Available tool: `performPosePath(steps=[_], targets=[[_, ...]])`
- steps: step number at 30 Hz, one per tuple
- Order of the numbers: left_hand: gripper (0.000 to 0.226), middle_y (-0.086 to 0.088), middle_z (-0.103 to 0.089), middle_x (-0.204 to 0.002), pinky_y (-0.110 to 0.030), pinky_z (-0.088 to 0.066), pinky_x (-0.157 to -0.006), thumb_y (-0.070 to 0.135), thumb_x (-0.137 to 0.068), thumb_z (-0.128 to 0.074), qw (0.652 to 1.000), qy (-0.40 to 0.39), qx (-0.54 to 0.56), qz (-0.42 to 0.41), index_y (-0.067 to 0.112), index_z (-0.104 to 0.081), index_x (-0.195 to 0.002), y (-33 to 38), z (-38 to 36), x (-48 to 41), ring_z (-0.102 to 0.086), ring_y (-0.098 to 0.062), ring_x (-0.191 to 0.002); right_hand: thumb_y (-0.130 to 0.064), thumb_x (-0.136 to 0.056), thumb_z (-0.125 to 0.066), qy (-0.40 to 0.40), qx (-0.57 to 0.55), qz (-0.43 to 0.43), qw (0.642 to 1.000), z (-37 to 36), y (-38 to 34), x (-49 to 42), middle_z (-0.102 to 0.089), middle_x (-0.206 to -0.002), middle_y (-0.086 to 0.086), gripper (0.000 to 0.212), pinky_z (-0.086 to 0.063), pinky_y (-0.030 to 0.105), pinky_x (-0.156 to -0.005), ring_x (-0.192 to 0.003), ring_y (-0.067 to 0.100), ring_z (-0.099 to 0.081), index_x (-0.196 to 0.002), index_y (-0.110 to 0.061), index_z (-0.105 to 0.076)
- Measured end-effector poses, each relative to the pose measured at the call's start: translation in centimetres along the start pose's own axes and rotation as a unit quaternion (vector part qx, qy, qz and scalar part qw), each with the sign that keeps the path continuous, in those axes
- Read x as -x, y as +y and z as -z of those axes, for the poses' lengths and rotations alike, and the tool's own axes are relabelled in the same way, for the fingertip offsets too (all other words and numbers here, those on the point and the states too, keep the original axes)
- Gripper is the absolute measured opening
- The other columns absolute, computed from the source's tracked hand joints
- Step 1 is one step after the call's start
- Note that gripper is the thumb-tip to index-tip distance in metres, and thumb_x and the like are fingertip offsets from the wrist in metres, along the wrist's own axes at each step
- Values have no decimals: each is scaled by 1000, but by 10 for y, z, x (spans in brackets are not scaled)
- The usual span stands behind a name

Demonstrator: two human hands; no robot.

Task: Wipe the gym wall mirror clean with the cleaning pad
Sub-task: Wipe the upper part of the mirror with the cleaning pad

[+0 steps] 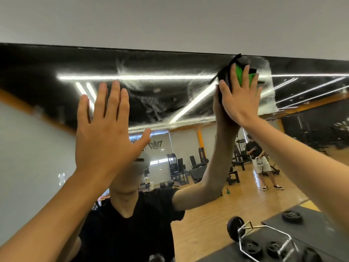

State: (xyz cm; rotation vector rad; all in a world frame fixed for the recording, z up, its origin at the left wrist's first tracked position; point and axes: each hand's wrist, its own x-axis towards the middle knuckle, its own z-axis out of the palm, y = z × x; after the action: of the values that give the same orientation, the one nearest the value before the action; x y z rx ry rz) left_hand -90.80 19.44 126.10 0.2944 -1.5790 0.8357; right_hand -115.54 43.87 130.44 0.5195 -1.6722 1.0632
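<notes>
The gym wall mirror (170, 103) fills most of the view, its top edge running under a white wall. Streaky wet smears cover its upper middle. My right hand (239, 97) presses the cleaning pad (238, 73), green with a black edge and a black strap, flat against the glass just below the mirror's top edge, fingers straight. My left hand (105, 133) is raised at the left with its fingers spread and straight, palm toward the glass, holding nothing; I cannot tell whether it touches the mirror.
The mirror reflects me in a black shirt, weight machines, a wooden floor and another person (261, 163) standing at the back. A hex bar (264, 237) and black weight plates lie on a dark mat at the lower right.
</notes>
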Motion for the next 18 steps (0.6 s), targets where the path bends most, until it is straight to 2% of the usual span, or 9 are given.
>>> performPosePath(steps=[4,7,10,12,15,18], targets=[[99,-15,-10,-176,-61,-10,-129,76,-98,-22,1000,3,-3,-3,6,-18,-168,-1,0,1,-6,-34,-163,-64,-104,-20,6,12,120,993,-17,-45,34,4,-175,1,66,5,60,-124,-159,34,11,-165,-43,-7],[99,-15,-10,-176,-59,-9,-130,76,-98,-19,1000,1,-2,-3,5,-19,-167,-1,0,0,-6,-34,-163,-60,-105,-26,10,-2,130,991,-18,-44,38,-1,-175,1,63,0,65,-125,-159,36,11,-164,-40,-18],[99,-15,-10,-176,-59,-8,-130,77,-98,-17,1000,0,-1,-2,5,-19,-167,-2,0,0,-6,-33,-163,-55,-104,-38,10,-61,134,989,-18,-43,41,-4,-175,5,57,1,65,-125,-158,42,9,-155,-30,-33],[99,-15,-10,-176,-59,-8,-130,77,-98,-16,1000,0,0,-3,6,-19,-168,-2,0,0,-6,-33,-164,-53,-103,-44,16,-93,132,987,-18,-44,43,-5,-174,7,62,2,64,-125,-157,43,10,-157,-29,-25],[99,-15,-10,-176,-59,-8,-130,77,-98,-19,1000,1,1,-1,6,-19,-167,-1,-1,0,-6,-33,-163,-57,-104,-39,14,-68,129,989,-17,-47,42,-3,-174,7,78,3,64,-125,-157,45,10,-165,-32,3],[98,-15,-10,-176,-60,-9,-130,76,-98,-20,1000,4,3,0,6,-20,-167,-1,-1,0,-6,-33,-163,-64,-103,-24,8,17,131,991,-16,-49,40,3,-175,4,70,0,68,-124,-156,46,11,-164,-42,1]])
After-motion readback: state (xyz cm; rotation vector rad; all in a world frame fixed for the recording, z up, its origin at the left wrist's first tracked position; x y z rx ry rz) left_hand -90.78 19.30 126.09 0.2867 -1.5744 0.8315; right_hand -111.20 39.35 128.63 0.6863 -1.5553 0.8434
